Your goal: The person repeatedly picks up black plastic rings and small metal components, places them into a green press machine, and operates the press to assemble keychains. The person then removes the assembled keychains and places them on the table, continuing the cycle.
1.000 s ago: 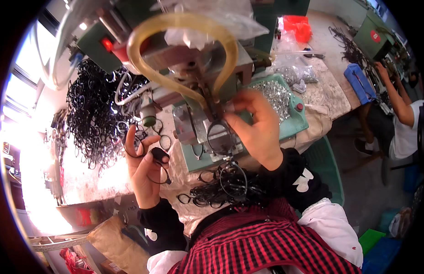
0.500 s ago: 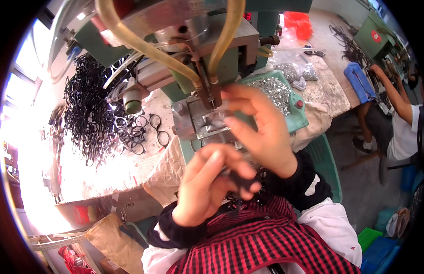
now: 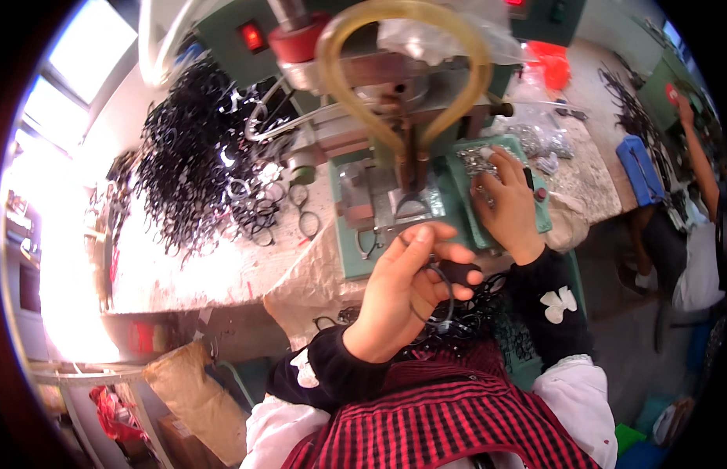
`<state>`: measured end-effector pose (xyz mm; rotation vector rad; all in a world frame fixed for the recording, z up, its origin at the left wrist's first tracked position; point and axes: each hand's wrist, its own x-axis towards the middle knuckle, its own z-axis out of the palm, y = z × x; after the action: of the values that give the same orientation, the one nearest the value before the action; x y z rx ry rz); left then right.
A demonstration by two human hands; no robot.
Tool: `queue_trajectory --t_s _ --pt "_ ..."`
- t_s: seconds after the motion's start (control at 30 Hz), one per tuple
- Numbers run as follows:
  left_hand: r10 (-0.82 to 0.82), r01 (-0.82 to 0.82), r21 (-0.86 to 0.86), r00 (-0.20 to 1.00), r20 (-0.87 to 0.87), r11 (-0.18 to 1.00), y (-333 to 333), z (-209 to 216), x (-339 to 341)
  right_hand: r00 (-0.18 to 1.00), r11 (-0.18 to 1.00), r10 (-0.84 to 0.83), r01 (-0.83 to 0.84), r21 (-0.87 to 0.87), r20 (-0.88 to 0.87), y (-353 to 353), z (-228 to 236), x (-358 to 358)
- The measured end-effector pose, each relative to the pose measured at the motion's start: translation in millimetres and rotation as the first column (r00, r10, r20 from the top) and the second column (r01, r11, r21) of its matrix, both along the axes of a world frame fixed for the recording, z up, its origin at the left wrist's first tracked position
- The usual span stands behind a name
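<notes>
My left hand (image 3: 406, 285), in front of the machine, is closed around a black eyeglass frame (image 3: 451, 303). One round rim hangs below the fingers, and a dark piece by the fingertips is too unclear to name. My right hand (image 3: 508, 207) is over the green tray (image 3: 545, 215) of small silvery metal parts (image 3: 474, 160). Its fingers are bent and apart, with their tips among the parts, and whether any part is between them is hidden. The machine's twin-tubed head (image 3: 412, 160) stands above a metal fixture (image 3: 437, 202), left of my right hand.
A large heap of black eyeglass frames (image 3: 187, 164) lies on the bench to the left. More frames are below my hands, near my lap. Bags of metal parts (image 3: 547, 141) and a blue case (image 3: 639, 168) are to the right. A co-worker's arm (image 3: 698, 144) shows at far right.
My right hand has moved from the machine's fixture to the parts tray. My left hand has shifted right, and the eyeglass frame in it shows more plainly. The whole view has shifted.
</notes>
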<state>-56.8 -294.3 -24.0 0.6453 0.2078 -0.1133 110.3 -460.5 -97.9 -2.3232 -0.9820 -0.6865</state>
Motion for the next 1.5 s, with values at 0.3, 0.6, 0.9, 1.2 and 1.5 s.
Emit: queue_trajectory --t_s 0.3,0.6,0.9,1.2,1.5 --pt "-0.134 0.106 0.555 0.991 0.01 0.825 70 8 -60 0.996 0.995 -0.079 0.077 0.066 0.039 -18 -3 8" --pt "0.105 -0.244 0.483 0.802 0.588 -0.841 276 -35 -50 0.993 0.955 -0.092 0.11 0.274 -0.077 -3 11 -9" --pt "0.191 -0.15 0.818 0.934 0.301 -0.556 260 -117 -29 0.964 0.914 -0.184 0.24 0.326 -0.191 -44 -8 -35" --pt "0.475 -0.497 0.83 0.811 0.34 0.254 172 -63 -16 0.895 0.845 0.274 -0.05 0.532 -0.352 13 63 -56" --pt "0.538 -0.682 0.572 0.723 0.434 0.455 144 -85 -12 0.733 0.631 0.455 0.135 0.764 -0.505 67 53 -54"
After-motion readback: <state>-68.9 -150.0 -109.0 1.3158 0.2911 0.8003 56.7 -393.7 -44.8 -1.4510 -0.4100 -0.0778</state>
